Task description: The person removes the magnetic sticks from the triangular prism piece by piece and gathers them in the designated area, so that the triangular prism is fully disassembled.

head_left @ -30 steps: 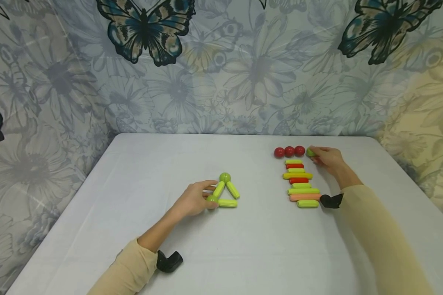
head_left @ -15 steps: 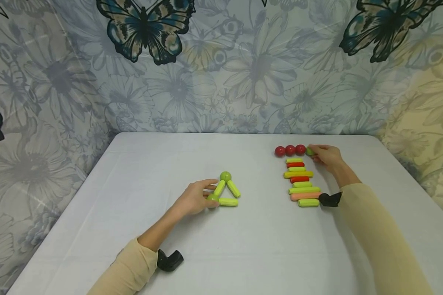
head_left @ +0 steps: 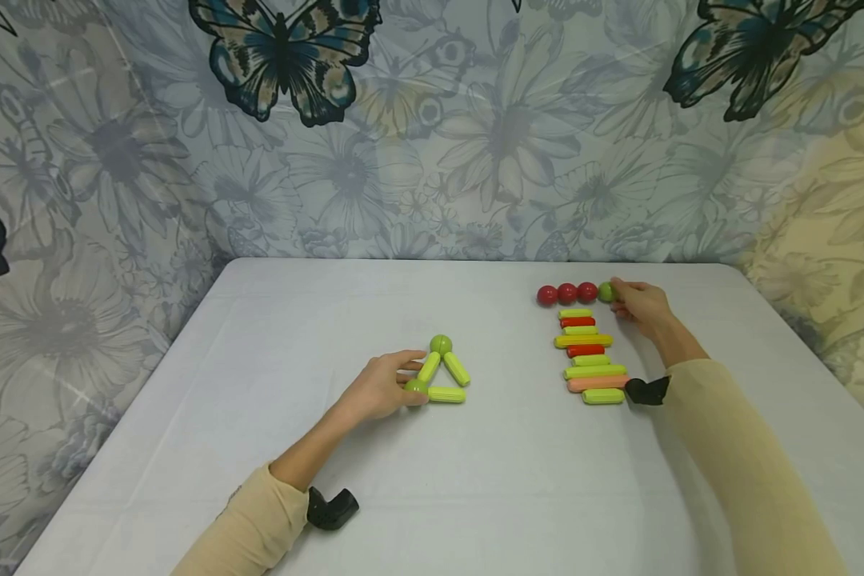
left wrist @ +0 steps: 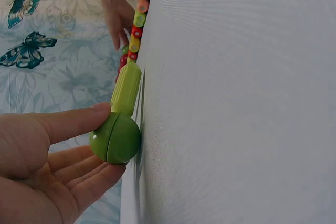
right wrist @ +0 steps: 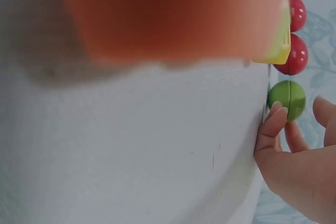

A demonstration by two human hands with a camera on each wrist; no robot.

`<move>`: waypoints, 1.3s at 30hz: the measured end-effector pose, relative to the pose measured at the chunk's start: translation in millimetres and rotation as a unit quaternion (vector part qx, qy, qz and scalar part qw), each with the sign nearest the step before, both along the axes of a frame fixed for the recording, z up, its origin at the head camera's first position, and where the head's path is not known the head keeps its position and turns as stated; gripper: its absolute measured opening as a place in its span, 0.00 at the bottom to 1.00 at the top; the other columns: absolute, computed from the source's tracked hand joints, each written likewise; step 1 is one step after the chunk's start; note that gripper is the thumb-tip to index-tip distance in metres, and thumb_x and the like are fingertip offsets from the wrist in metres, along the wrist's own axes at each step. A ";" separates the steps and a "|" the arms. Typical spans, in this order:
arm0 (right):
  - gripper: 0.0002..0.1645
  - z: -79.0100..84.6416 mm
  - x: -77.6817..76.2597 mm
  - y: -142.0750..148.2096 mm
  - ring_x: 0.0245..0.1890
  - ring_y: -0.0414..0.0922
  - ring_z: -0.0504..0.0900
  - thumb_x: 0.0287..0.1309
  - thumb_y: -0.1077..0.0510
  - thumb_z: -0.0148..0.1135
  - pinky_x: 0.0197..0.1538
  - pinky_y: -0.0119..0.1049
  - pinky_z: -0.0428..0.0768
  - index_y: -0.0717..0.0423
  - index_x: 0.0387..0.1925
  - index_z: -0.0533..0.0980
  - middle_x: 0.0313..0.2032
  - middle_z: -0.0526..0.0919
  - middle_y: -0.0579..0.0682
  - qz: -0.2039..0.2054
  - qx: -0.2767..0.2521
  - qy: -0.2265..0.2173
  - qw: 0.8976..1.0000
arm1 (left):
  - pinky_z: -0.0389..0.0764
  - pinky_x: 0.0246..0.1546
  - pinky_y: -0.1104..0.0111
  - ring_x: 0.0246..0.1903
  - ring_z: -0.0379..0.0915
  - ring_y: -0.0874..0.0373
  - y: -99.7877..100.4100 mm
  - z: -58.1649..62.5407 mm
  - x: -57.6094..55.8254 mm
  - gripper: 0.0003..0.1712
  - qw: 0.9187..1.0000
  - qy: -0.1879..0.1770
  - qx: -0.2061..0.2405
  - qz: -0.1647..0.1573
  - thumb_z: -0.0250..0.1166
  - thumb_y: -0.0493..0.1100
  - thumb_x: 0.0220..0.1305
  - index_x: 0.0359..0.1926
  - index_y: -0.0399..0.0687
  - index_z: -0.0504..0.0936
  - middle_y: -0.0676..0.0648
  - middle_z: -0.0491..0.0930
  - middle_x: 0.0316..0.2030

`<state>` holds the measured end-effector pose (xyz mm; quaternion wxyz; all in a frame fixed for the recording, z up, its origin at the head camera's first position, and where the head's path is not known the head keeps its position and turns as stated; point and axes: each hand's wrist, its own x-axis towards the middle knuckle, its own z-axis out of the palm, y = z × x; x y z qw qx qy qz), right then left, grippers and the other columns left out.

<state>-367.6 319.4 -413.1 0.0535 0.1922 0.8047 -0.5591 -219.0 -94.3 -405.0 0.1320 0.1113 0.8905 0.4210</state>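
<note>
My left hand (head_left: 383,388) holds a green ball (left wrist: 116,137) between thumb and fingers; a seam runs round the ball. Two ribbed lime sticks meet this ball, one (head_left: 429,367) slanting up to a second green ball (head_left: 441,345), the other (head_left: 447,395) lying flat to the right. From the upper ball a third lime stick (head_left: 457,369) slants down right, so the pieces outline a triangle. At the back right, my right hand (head_left: 642,306) has its fingers beside another green ball (right wrist: 287,99); in the right wrist view one digit stands apart from it.
Three red balls (head_left: 566,294) continue the row left of the right-hand green ball. Below them lies a column of lime, red, yellow and salmon sticks (head_left: 583,341), its near end by the right sleeve's black wrist mount (head_left: 646,391). A butterfly-patterned wall (head_left: 432,160) borders the white table (head_left: 331,304).
My right hand's fingers have loosened and drawn slightly right from the green ball, which now shows more fully beside the red balls. The left hand holds its place.
</note>
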 end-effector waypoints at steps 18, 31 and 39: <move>0.46 18.6 16.8 13.0 0.24 0.33 0.75 0.66 0.38 0.48 0.30 0.25 0.79 0.63 0.73 0.49 0.46 0.68 0.52 -0.060 -0.082 -0.006 0.995 | 0.76 0.51 0.59 0.55 0.72 0.46 -0.6 -0.3 1.5 0.38 1.000 -0.006 -0.002 0.001 0.72 0.38 0.55 0.66 0.43 0.68 0.43 0.74 0.58; 0.31 55.9 54.3 -6.0 0.29 0.37 0.76 0.59 0.35 0.54 0.32 0.24 0.78 0.54 0.50 0.68 0.37 0.75 0.46 0.029 -0.127 0.027 0.991 | 0.76 0.51 0.58 0.55 0.72 0.46 -1.8 2.0 0.4 0.39 1.000 -0.002 -0.002 -0.002 0.72 0.37 0.54 0.66 0.42 0.67 0.42 0.73 0.59; 0.46 55.6 68.6 -33.0 0.37 0.40 0.77 0.65 0.36 0.47 0.42 0.25 0.78 0.69 0.67 0.54 0.45 0.71 0.49 0.166 -0.101 0.006 0.981 | 0.77 0.51 0.59 0.56 0.72 0.46 -2.6 0.7 -0.7 0.38 1.000 -0.006 0.001 -0.004 0.72 0.37 0.55 0.66 0.43 0.68 0.42 0.74 0.59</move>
